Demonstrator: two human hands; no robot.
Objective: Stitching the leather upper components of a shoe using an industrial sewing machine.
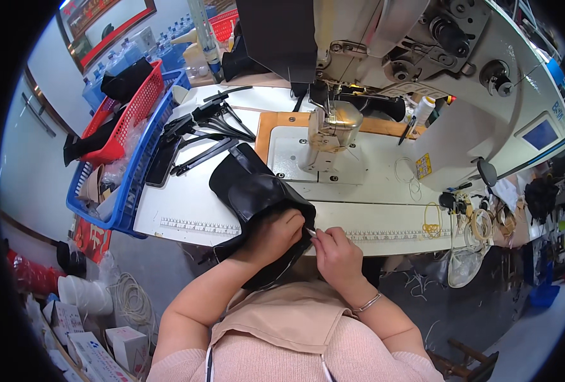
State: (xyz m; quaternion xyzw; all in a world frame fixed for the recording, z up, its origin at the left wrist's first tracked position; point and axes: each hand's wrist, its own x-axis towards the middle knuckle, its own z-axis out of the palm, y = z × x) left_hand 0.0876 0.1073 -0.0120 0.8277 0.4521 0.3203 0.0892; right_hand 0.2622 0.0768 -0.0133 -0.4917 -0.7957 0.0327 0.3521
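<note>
Creases could form in the black piece (257,191), just in front and left of the sewing machine (451,140), if the left hand (279,237) bunches its rim too tightly; those fingers look curled in on that edge. The right hand (338,254) has its fingers pinched on a small pale item (312,233), too small to identify, which might slip and scuff the surface under uneven pressure. Sagging past the counter (187,200), the piece's own weight could tug it loose. Its skin is glossy, leather-like, curved into a broad tube; left of the machine lie thin black strips (216,124).
</note>
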